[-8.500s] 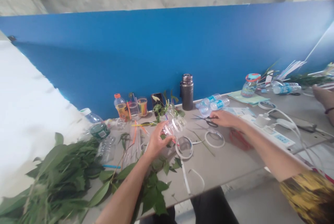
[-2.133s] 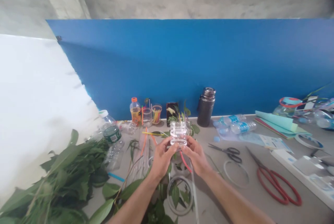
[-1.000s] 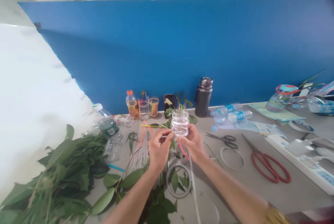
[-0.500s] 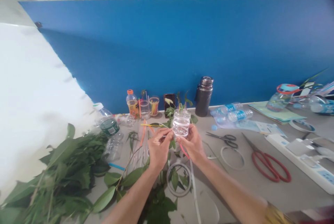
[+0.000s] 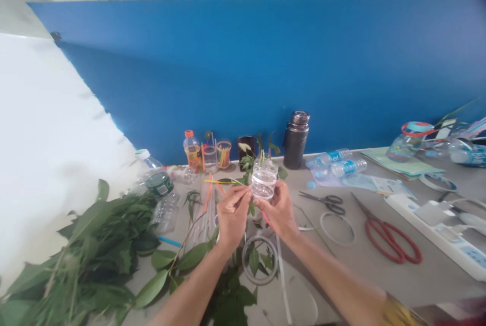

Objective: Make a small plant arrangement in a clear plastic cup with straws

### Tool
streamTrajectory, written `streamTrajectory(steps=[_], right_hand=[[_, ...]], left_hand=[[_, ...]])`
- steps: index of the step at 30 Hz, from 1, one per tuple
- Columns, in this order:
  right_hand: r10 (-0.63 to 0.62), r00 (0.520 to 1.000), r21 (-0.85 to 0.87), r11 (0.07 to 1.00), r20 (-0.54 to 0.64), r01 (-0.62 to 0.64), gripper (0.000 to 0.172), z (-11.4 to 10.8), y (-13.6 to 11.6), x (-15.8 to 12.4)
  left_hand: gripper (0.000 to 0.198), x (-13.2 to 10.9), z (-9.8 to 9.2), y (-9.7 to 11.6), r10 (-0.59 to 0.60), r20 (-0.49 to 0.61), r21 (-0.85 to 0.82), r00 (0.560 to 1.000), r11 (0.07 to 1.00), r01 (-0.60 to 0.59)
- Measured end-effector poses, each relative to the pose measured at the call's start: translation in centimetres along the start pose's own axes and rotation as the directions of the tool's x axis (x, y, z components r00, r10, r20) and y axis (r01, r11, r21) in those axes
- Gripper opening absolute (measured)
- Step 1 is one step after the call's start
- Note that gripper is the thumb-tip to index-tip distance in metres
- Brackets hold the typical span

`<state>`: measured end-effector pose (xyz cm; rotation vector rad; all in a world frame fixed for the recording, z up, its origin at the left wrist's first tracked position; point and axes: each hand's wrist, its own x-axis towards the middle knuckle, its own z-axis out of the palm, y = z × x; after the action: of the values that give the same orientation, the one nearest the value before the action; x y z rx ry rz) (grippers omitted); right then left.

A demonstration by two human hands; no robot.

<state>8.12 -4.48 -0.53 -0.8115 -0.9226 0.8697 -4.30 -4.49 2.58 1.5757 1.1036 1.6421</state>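
In front of me, a clear plastic cup [image 5: 264, 174] with white bands around it is held up off the table. My right hand [image 5: 280, 210] grips its lower right side, thumb in front. At the cup's lower left edge, the fingers of my left hand [image 5: 232, 213] are pinched together; whatever lies between the fingertips is too small to make out. Below the right thumb a pinkish-red strip [image 5: 267, 219] shows, partly hidden. Behind the cup stand leafy sprigs [image 5: 247, 156]. A roll of pale tape [image 5: 260, 281] lies under my hands, near a long white strip [image 5: 283, 278].
Cut greenery [image 5: 102, 245] is heaped at left beside a large clear bottle [image 5: 159, 184]. Right of my hands lie black scissors [image 5: 329, 202], a white ring [image 5: 337, 229], red-handled scissors [image 5: 387, 237] and a power strip [image 5: 436, 235]. A dark thermos [image 5: 296, 141] stands by the blue panel [image 5: 243, 73].
The cup has turned slightly in my hands, and its white bands sit at a different slant. Both hands stay nearly in place around it.
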Motion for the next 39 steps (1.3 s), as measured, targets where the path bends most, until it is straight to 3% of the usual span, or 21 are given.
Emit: streamTrajectory(steps=[8, 15, 28, 39], right_hand=[[0.04, 0.998, 0.046, 0.998, 0.04, -0.042, 0.059, 0.13, 0.06, -0.29], [0.086, 0.995, 0.061, 0.994, 0.049, -0.089, 0.055, -0.15, -0.05, 0.01], [0.057, 0.998, -0.028, 0.998, -0.011, -0.057, 0.056, -0.26, 0.21, 0.03], [0.052, 0.999, -0.053, 0.997, 0.01, -0.052, 0.055, -0.28, 0.48, 0.11]], left_hand=[[0.016, 0.24, -0.13, -0.5, 0.075, -0.013, 0.04, 0.997, 0.996, -0.074], [0.02, 0.04, -0.19, -0.36, 0.068, 0.018, 0.046, 0.998, 0.997, -0.069], [0.018, 0.22, -0.29, -0.66, 0.118, 0.037, 0.065, 0.992, 0.991, -0.12], [0.016, 0.27, -0.27, -0.87, 0.122, 0.027, 0.084, 0.992, 0.989, -0.124]])
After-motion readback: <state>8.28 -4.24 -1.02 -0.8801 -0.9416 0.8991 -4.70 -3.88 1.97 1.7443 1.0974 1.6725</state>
